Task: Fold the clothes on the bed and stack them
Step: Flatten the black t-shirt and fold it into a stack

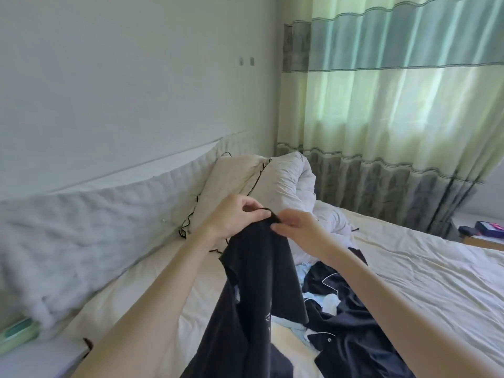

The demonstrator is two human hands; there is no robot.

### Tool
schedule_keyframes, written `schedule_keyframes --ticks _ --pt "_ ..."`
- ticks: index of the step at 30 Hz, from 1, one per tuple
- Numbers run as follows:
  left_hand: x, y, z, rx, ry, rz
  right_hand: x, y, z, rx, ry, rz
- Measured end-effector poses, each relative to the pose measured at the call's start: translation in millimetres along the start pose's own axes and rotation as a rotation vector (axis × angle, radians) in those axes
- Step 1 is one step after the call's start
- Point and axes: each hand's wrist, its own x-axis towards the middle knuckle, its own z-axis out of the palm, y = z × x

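A dark navy shirt (256,282) hangs in the air over the bed (425,271). My left hand (234,214) pinches its top edge from the left, and my right hand (297,227) pinches the same edge from the right, the two hands almost touching. The shirt's lower part drapes down out of view at the bottom. Under it on the bed lies a loose pile: a dark navy pyjama top with white piping (351,331), a light blue garment (321,298) and a pale yellow one (283,339).
A cream pillow with black trim (231,181) and a rolled white duvet (289,181) lie at the bed's head. A long padded bolster (90,225) lines the wall on the left. Green curtains (395,105) hang behind. A bedside table with small items (482,230) stands at the right.
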Motion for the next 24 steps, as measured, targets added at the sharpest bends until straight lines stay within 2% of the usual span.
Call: schedule_keyframes --ticks 2,4,7,10,14,16,19,22,24 --pt "-13 -9 -2 -0.123 0.009 -0.012 5 -8 0 0.169 -0.001 0.023" --pt "-32 -31 6 -0.156 0.036 -0.071 13 -19 0 0.2 -0.014 0.015" --pt "-64 -64 28 -0.156 0.019 -0.199 27 -38 4 0.13 -0.014 -0.01" --pt "-74 -69 37 -0.241 0.08 -0.208 38 -52 7 0.125 -0.01 -0.002" --pt "-62 -58 0 -0.154 0.251 -0.183 45 -51 -2 0.035 0.043 0.022" --pt "-58 -50 -25 -0.154 0.274 -0.161 43 -43 -8 -0.067 0.056 0.07" --pt "-50 -28 -42 -0.097 0.246 -0.091 30 -37 -7 -0.101 -0.083 0.061" --pt "-40 -7 -41 -0.052 0.257 -0.023 18 -40 8 0.084 -0.292 -0.004" --pt "-38 3 -39 -0.029 0.249 0.001 15 -42 18 0.189 -0.26 -0.06"
